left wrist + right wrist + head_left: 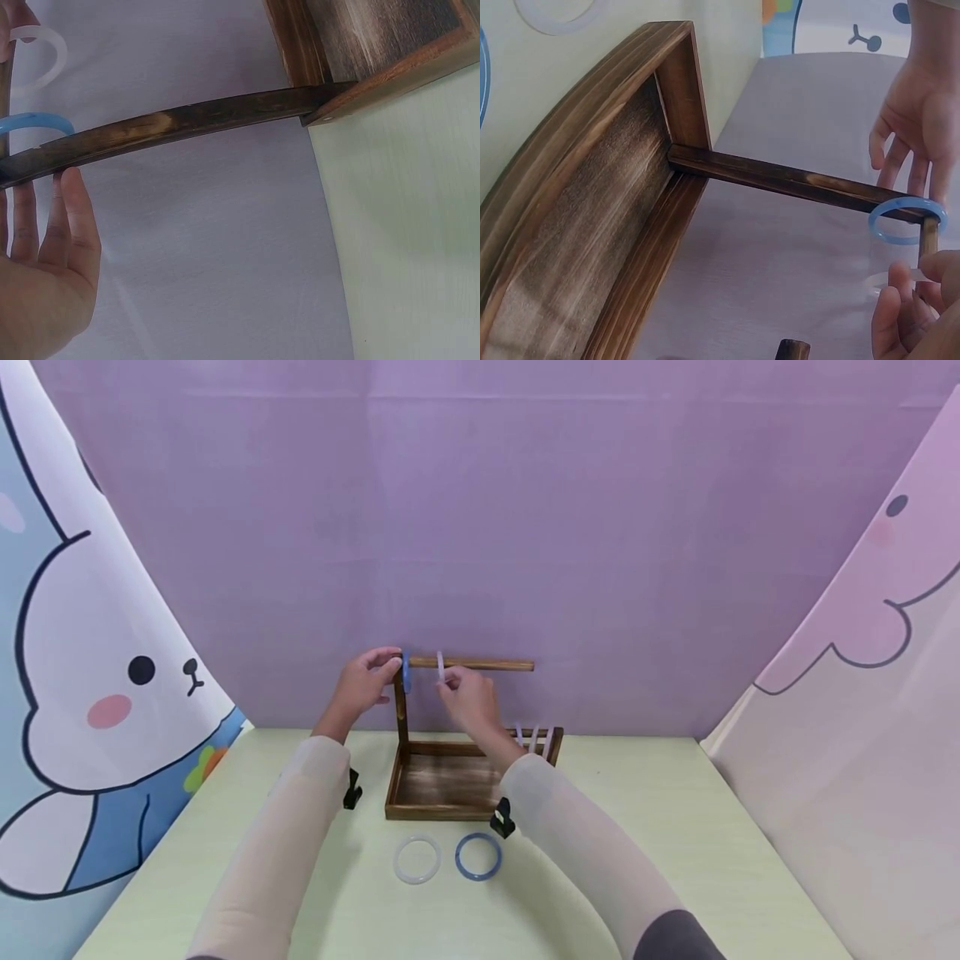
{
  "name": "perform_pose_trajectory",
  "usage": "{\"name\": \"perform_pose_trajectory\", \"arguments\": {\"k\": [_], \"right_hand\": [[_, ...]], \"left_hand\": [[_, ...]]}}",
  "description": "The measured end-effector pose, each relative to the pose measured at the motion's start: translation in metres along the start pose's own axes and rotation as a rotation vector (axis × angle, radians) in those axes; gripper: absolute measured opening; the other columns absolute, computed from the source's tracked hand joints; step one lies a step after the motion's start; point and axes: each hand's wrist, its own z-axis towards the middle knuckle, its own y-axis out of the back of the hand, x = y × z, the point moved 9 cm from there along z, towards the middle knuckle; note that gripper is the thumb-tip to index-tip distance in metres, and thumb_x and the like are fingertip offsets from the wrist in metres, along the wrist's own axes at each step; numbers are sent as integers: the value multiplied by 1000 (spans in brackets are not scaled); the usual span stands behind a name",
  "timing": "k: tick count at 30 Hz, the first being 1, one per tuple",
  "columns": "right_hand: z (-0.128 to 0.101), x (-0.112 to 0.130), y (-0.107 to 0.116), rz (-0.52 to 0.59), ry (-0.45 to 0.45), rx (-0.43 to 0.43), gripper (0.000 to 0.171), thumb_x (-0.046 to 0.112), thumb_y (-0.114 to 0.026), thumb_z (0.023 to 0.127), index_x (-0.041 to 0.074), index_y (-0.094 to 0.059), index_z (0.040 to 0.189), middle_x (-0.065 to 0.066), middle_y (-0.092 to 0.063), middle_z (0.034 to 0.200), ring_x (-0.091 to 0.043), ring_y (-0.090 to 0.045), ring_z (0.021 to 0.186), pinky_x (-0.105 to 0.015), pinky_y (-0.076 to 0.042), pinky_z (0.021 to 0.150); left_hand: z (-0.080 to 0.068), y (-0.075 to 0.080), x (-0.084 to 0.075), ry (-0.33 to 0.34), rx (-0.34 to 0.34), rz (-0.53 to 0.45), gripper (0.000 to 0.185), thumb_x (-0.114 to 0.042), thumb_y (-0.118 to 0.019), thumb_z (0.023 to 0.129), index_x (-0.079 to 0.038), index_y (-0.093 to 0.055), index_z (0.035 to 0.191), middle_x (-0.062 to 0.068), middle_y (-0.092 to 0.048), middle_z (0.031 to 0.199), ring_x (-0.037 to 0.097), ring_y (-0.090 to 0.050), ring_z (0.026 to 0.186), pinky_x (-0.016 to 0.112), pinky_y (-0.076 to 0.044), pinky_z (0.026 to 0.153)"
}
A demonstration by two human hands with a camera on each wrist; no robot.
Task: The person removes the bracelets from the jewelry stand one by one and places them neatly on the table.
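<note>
A dark wooden bangle stand has an upright post (401, 714) and a horizontal top rod (495, 665). On this rod, right beside the post, hangs a blue bangle (406, 678). My right hand (472, 700) pinches a pale, whitish bangle (440, 662) between thumb and fingers; the rod passes through it, a little right of the blue one. At the post's top, my left hand (362, 681) rests its fairly straight fingers against the wood. The left wrist view shows those fingers (82, 225) extended along the post's outer side.
The stand's base is a shallow tray (442, 781). Several pale bangles (533, 739) hang at its right end, partly behind my right forearm. In front of it, a whitish bangle (417, 882) and a blue bangle (478, 877) lie flat on the light green table (645, 827).
</note>
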Motion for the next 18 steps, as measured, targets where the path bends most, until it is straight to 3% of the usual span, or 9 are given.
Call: {"name": "perform_pose_trajectory", "arguments": {"k": [18], "right_hand": [[2, 2, 10, 3, 14, -44, 20, 30, -72, 96, 19, -77, 112, 4, -80, 99, -15, -73, 81, -31, -56, 69]], "left_hand": [[2, -2, 1, -8, 8, -2, 45, -43, -56, 104, -21, -57, 144, 9, -59, 143, 33, -65, 122, 40, -63, 78]]}}
